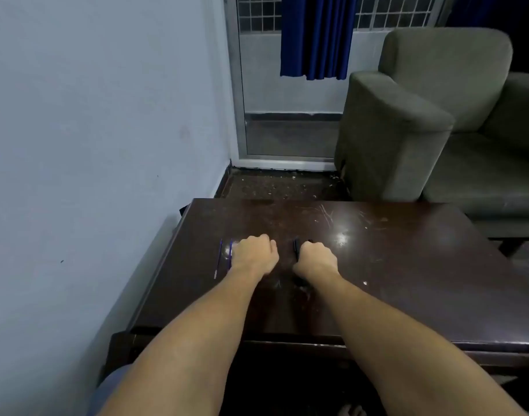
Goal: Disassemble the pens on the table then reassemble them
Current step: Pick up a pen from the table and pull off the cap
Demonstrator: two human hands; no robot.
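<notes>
Blue pens [219,259] just left of hands [255,255] [316,259]

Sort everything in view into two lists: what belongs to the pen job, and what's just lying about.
Belongs to the job:
thin blue refills, black pen part, left hand, right hand, table

Just there:
grey armchair, blue curtain, glass door
</notes>
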